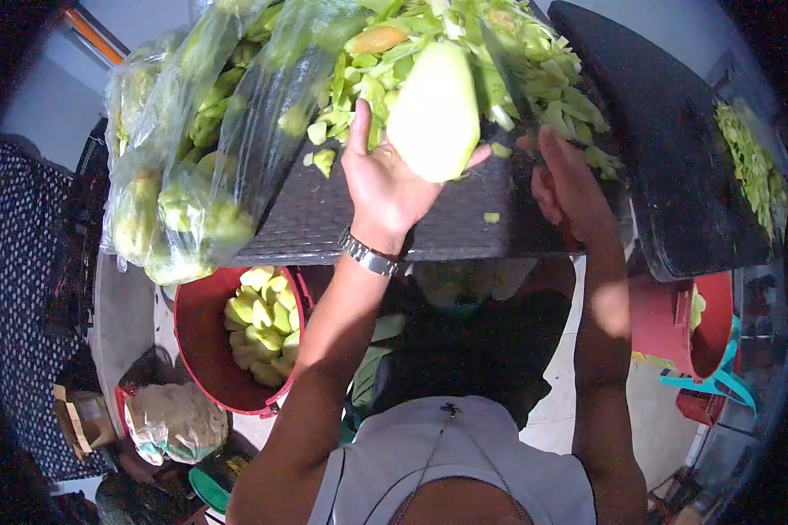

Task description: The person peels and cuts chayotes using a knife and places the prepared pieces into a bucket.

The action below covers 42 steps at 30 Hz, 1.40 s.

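My left hand [385, 179], with a metal watch on the wrist, is under a peeled green papaya [435, 114]. Its palm supports the lower end, and the thumb is along the side. The papaya's skin is gone on the side facing me, leaving pale, smooth flesh. To the right, my right hand [569, 188] is closed on a knife [506, 66], whose thin blade points up and away, blurred and apart from the fruit. A heap of green peelings [552, 79] is spread behind the papaya, and a few scraps lie near the table edge.
A clear plastic bag [193, 166] of unpeeled green fruit hangs over the table's [324, 232] left edge. Below it, a red bucket [236, 398] holds pale peeled pieces. Another red bucket [661, 324] is at lower right. A dark chair [657, 114] with peelings beyond stands right.
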Available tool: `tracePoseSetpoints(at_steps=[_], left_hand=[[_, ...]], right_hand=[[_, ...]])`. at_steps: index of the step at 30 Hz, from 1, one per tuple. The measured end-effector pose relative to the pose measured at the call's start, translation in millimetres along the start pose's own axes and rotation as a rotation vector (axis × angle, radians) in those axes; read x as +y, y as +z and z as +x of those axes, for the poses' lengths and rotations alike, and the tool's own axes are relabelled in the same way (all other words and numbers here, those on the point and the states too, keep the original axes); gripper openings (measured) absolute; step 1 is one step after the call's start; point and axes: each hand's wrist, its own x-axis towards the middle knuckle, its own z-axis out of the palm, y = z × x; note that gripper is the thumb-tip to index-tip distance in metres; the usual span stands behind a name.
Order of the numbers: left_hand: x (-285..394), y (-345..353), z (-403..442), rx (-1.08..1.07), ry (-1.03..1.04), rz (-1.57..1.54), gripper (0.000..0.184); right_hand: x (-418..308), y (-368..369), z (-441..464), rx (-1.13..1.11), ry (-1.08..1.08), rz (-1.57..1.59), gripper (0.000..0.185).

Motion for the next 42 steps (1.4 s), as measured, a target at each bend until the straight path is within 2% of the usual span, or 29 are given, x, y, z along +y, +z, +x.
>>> tracePoseSetpoints(at_steps=[2, 3, 6, 7, 10, 12, 15, 20, 25, 27, 30, 32, 38, 42], left_hand=[[-6, -5, 2, -0.014, -0.058, 0.164, 0.079], [-7, -8, 1, 0.018, -0.106, 0.091, 0.074], [-6, -17, -2, 0.030, -0.040, 0.144, 0.071], [-10, -3, -5, 0.085, 0.016, 0.278, 0.064], [-21, 10, -5, 0.366, 0.289, 0.330, 0.053], [-20, 11, -8, 0.346, 0.306, 0.363, 0.048], [-21, 13, -13, 0.307, 0.299, 0.390, 0.044], [-24, 16, -17, 0.419, 0.335, 0.409, 0.041], [-26, 12, -19, 0.413, 0.349, 0.442, 0.040], [-26, 13, -21, 0.398, 0.318, 0.439, 0.040], [-28, 11, -23, 0.362, 0.241, 0.389, 0.041], [-37, 10, -24, 0.361, 0.198, 0.353, 0.041], [-44, 11, -27, 0.397, 0.175, 0.410, 0.041], [-36, 17, -20, 0.380, 0.235, 0.404, 0.042]], right_hand=[[-2, 0, -17, -0.064, 0.047, 0.200, 0.065], [-1, 1, -27, -0.102, 0.079, 0.299, 0.064], [-3, 4, -48, -0.219, 0.081, 0.237, 0.051], [-3, 11, -55, -0.141, 0.104, 0.147, 0.049], [-8, 32, -73, 0.021, 0.157, -0.086, 0.041], [-13, 36, -82, 0.050, 0.167, -0.196, 0.035], [11, 46, -82, 0.210, 0.007, -0.340, 0.030], [6, 51, -91, 0.128, 0.050, -0.276, 0.030], [9, 54, -94, 0.106, 0.014, -0.315, 0.030], [17, 56, -95, 0.105, -0.056, -0.343, 0.029], [13, 59, -101, 0.098, 0.014, -0.253, 0.028], [36, 57, -93, 0.168, -0.056, -0.377, 0.028], [13, 64, -91, 0.136, 0.088, -0.184, 0.025], [27, 69, -102, 0.133, -0.013, -0.300, 0.024]])
